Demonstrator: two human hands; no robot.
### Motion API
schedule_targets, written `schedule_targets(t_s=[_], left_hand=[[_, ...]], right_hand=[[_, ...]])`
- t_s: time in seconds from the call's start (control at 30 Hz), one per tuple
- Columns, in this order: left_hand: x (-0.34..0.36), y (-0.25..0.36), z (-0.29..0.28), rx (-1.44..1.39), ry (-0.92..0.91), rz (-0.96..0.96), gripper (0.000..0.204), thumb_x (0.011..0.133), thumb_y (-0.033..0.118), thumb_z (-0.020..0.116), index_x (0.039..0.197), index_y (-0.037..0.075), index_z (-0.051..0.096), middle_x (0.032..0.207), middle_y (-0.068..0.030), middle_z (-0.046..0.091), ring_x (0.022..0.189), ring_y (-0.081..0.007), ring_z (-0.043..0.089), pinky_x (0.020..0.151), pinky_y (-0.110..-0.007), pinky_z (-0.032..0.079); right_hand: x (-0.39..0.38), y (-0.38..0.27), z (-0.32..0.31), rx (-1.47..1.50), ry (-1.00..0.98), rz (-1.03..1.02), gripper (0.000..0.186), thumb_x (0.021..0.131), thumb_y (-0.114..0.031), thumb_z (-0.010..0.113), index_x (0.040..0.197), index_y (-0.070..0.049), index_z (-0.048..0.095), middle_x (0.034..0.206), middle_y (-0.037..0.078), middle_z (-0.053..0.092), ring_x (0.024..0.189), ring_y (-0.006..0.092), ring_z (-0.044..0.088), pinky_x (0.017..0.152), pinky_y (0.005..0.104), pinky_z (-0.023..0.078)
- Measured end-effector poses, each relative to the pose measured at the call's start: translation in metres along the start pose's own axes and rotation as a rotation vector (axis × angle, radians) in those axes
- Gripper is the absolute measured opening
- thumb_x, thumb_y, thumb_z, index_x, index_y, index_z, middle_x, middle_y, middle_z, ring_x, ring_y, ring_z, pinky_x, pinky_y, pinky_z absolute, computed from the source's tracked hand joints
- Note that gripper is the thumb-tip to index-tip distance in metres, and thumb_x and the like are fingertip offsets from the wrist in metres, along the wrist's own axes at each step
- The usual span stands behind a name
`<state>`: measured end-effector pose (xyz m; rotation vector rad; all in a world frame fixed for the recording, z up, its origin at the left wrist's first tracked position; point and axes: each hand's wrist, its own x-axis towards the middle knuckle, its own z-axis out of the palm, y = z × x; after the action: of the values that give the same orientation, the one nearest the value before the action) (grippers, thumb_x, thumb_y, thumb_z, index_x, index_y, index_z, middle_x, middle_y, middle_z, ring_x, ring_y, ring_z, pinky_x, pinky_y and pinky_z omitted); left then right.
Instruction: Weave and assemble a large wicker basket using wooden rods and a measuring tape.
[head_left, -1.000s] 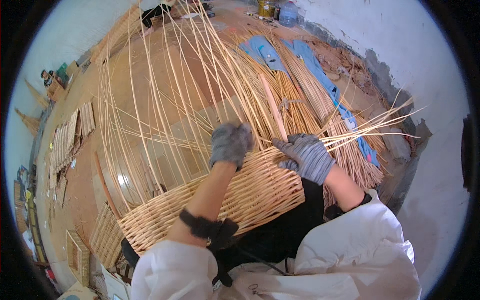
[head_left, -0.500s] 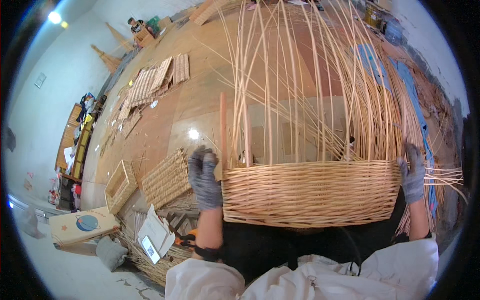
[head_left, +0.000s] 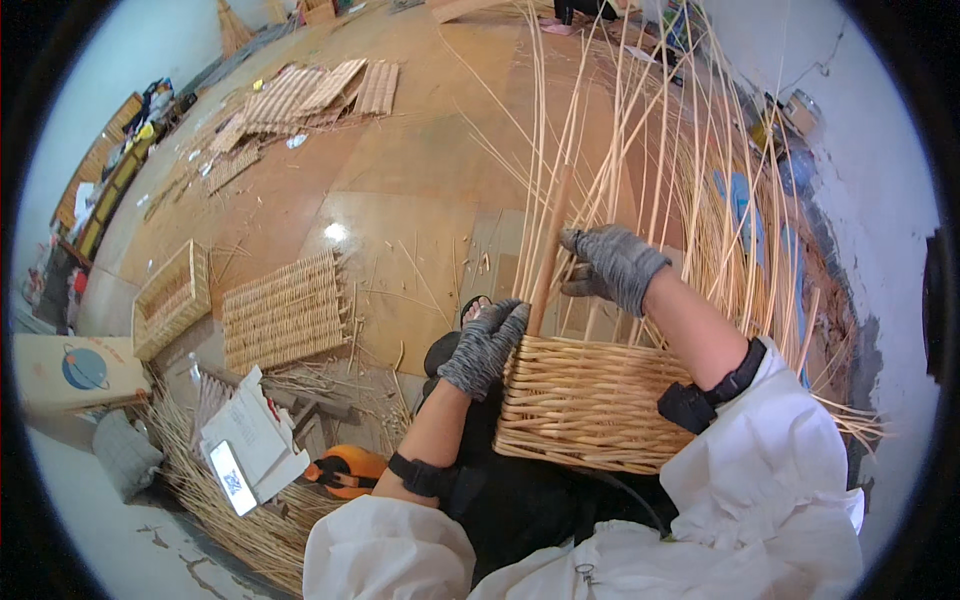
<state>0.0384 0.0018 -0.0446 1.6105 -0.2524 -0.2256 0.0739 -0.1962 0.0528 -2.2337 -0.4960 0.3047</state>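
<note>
A partly woven wicker basket (head_left: 600,410) rests across my lap, tilted, with long pale willow rods (head_left: 660,150) standing up from its top edge. At its left corner rises a thicker, reddish-brown stick (head_left: 556,225). My left hand (head_left: 482,350), in a grey knitted glove, is closed at that corner, fingertips at the stick's foot. My right hand (head_left: 615,268), gloved alike, reaches over the basket with its fingers closed at the stick, higher up. The right forearm and sleeve cover the basket's right part.
To the left lie a woven panel (head_left: 283,312), a shallow wicker tray (head_left: 172,300), a phone (head_left: 233,478) on papers and an orange-handled tool (head_left: 346,470). More panels (head_left: 300,95) lie farther off. Bundled rods (head_left: 770,230) line the right wall. Another person's legs (head_left: 575,12) show at the far edge.
My right hand has left the basket's right end and come to the corner stick. My left hand has moved onto the corner. The basket has shifted right and turned, and the view has swung.
</note>
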Motion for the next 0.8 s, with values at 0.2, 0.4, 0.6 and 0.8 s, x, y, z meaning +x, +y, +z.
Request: schedule_targets(t_s=[0.2, 0.4, 0.6, 0.8], left_hand=[[-0.027, 0.020, -0.014, 0.112, -0.196, 0.179, 0.053, 0.074, 0.030, 0.065, 0.111, -0.004, 0.047, 0.104, -0.0172, 0.051, 0.104, -0.0235, 0.045, 0.087, -0.032, 0.037], [-0.022, -0.009, -0.004, -0.634, 0.207, -0.136, 0.024, 0.079, 0.007, 0.053, 0.101, -0.002, 0.052, 0.097, -0.0097, 0.054, 0.089, -0.0164, 0.052, 0.079, -0.026, 0.042], [-0.021, 0.000, 0.006, -0.247, 0.018, 0.107, 0.029, 0.078, -0.004, 0.044, 0.105, 0.001, 0.054, 0.089, -0.0107, 0.059, 0.082, -0.0161, 0.055, 0.073, -0.024, 0.043], [-0.005, -0.013, 0.007, 0.013, -0.091, 0.269, 0.035, 0.077, -0.003, 0.046, 0.112, 0.000, 0.049, 0.094, -0.0099, 0.056, 0.081, -0.0162, 0.052, 0.072, -0.023, 0.043]], right_hand=[[-0.017, -0.048, 0.007, 0.683, 0.373, 0.535, 0.043, 0.077, -0.015, 0.060, 0.107, 0.010, 0.044, 0.090, 0.017, 0.056, 0.081, 0.0256, 0.058, 0.063, 0.0306, 0.054], [-0.010, -0.038, 0.000, 0.513, 0.309, 0.423, 0.039, 0.074, -0.011, 0.063, 0.107, 0.002, 0.047, 0.093, 0.012, 0.055, 0.084, 0.0225, 0.058, 0.065, 0.0313, 0.053], [0.012, -0.044, 0.007, 0.250, 0.528, 0.589, 0.026, 0.073, -0.012, 0.065, 0.093, -0.001, 0.052, 0.073, 0.008, 0.057, 0.058, 0.0174, 0.060, 0.048, 0.0272, 0.051], [0.016, -0.047, 0.003, 0.386, 0.638, 0.531, 0.046, 0.067, -0.007, 0.069, 0.106, 0.007, 0.049, 0.073, 0.011, 0.060, 0.050, 0.0157, 0.058, 0.042, 0.0238, 0.048]])
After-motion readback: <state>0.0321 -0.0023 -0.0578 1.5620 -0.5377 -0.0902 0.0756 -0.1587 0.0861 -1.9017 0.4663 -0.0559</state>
